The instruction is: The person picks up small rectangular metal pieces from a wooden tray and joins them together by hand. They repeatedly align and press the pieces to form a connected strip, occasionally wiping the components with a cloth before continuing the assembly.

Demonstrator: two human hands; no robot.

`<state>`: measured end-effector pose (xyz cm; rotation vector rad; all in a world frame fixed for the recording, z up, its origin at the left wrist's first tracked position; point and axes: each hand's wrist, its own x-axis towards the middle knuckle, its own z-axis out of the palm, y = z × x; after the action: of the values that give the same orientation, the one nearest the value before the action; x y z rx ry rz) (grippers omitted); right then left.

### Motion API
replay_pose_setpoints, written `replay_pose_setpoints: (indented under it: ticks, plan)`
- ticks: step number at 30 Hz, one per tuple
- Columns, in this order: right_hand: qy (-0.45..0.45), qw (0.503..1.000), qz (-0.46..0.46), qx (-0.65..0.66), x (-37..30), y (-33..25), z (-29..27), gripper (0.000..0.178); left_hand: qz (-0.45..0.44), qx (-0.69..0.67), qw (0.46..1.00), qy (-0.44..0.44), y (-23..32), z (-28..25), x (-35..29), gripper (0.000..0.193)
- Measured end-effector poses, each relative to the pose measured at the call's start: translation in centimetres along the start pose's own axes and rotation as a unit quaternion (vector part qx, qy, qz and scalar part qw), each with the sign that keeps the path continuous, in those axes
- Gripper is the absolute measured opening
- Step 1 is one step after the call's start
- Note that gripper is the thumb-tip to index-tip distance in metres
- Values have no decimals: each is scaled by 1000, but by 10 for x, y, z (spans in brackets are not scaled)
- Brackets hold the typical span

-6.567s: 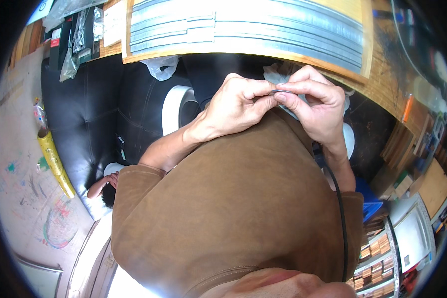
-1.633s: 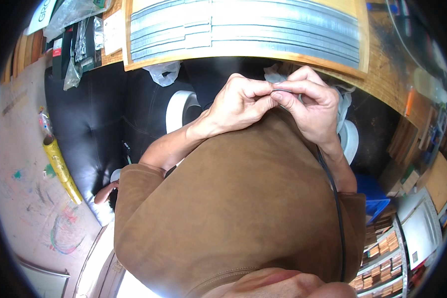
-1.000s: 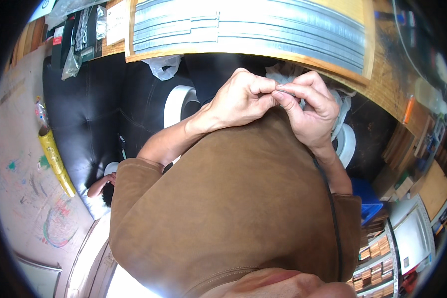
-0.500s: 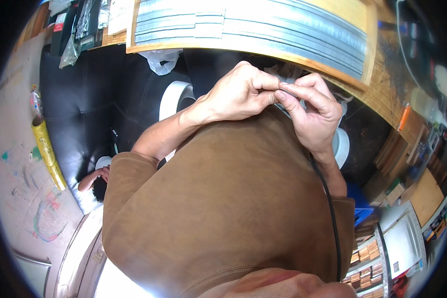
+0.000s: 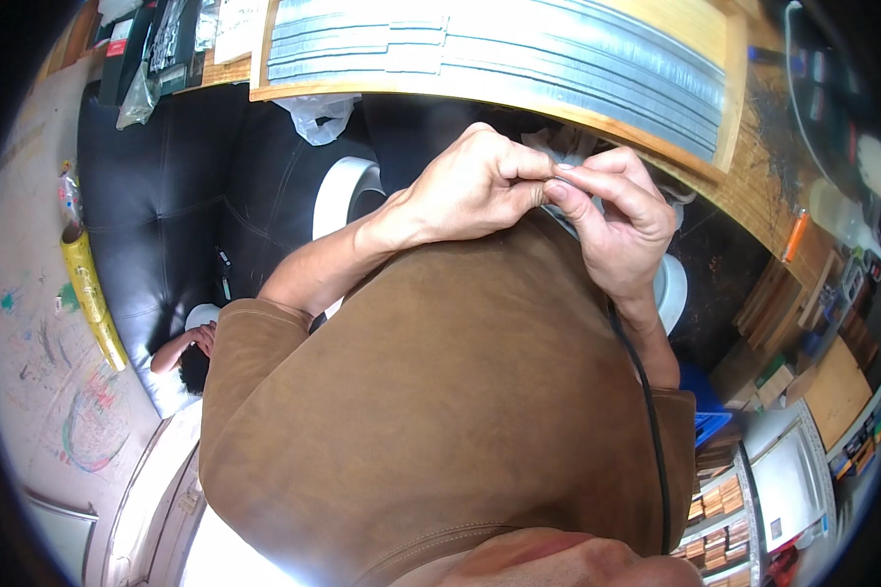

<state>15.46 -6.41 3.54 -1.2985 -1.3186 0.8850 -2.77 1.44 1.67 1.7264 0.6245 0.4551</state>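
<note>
My left hand and my right hand meet in front of my chest, each closed in a pinch. Their thumbs and forefingers touch at the tips. Whatever lies between those fingertips is too small or too hidden to make out. Just beyond the hands is a wooden tray with a raised rim. Long grey strips lie in it side by side in rows.
A wooden workbench carries the tray. An orange tool and wood pieces are at the right. A white plastic bag hangs below the bench. Left lie a black couch and a yellow roll; another person is behind.
Both hands keep nearly the same pinch and place. Only a very slight shift of the fingertips and of the view shows.
</note>
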Motion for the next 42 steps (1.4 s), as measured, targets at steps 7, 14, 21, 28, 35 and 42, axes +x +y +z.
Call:
replay_pose_setpoints:
  ticks: [7,14,21,28,35,42]
  plan:
    - [-18,1000,9,7,2,0,-4,24,-9,-21,999,25,-1,5,-2,5]
    - [-80,987,74,120,10,2,-13,27,17,-64,991,119,9,18,-5,7]
    - [-98,989,58,93,11,2,-17,19,-46,-32,997,62,14,12,-12,18]
    - [-109,986,50,116,12,7,-18,19,-17,-60,993,101,13,17,-11,15]
    - [-95,992,41,77,12,0,-15,17,-20,-36,996,78,12,14,-11,4]
    - [-85,993,14,83,9,7,-14,17,-19,-22,999,41,11,11,-12,18]
